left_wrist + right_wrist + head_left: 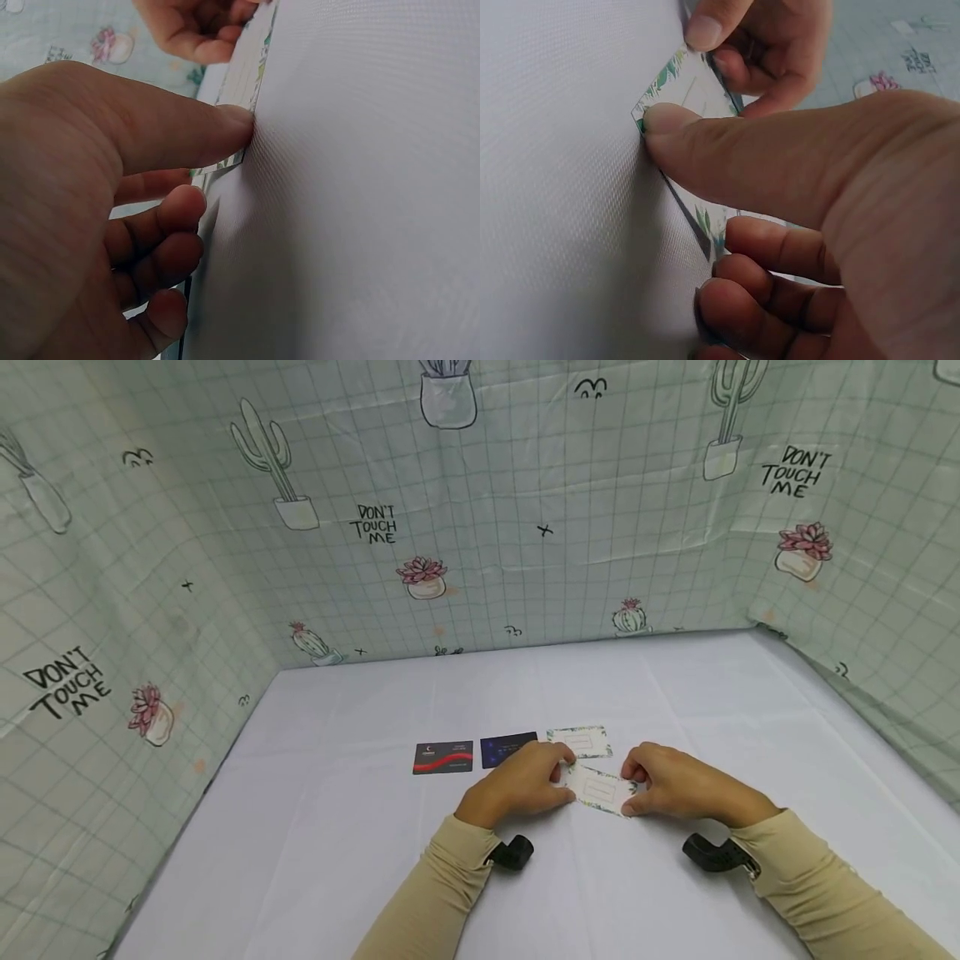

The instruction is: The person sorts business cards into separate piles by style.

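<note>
A white card with a leafy green border [600, 791] lies on the white table [315, 860], held at both ends. My left hand [525, 783] pinches its left end; the thumb [187, 135] presses the card's edge [244, 71]. At the right end my right hand [678, 785] pinches it, with the thumb [727, 146] on the corner of the card [694, 82]. Behind the hands lies a row of cards: a black and red one [443, 757], a dark blue one [504, 747] and another leafy white one [580, 741].
Cloth walls printed with cacti [465, 527] close in the table on the left, back and right. A black wrist mount [513, 852] sits under the left sleeve and another [712, 853] under the right.
</note>
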{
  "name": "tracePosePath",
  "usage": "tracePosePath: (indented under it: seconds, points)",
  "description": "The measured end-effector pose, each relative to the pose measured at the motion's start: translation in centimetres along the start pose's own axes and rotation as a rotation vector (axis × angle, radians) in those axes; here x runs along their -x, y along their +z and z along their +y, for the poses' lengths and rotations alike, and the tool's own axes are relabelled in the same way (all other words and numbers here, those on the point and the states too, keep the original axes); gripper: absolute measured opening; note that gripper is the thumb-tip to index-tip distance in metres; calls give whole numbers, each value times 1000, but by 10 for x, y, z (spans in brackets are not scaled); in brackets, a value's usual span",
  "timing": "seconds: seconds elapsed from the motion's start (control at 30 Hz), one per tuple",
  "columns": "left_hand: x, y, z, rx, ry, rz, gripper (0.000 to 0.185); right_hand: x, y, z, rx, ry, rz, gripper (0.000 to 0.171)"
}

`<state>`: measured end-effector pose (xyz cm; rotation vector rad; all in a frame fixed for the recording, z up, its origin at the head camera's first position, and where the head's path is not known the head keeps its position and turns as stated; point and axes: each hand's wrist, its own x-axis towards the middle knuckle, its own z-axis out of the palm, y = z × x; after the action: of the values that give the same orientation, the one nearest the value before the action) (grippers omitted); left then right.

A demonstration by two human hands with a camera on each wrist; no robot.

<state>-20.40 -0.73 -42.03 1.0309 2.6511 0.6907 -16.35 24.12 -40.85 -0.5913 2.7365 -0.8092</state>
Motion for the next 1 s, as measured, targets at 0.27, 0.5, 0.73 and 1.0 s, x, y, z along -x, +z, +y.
tracePosePath:
  seconds: [0.27,0.5,0.73,1.0]
  points:
    - [1,0,0,33,-30,16,43,0,-1,2,-9,-6,22,36]
    - [3,1,0,45,-53,10,44,1,0,5,-104,-23,42,35]
    - [3,2,-3,77,-40,47,44,-5,5,17,-247,-2,72,33]
    - [2,0,-3,78,-20,112,44,-7,3,22,-415,14,121,38]
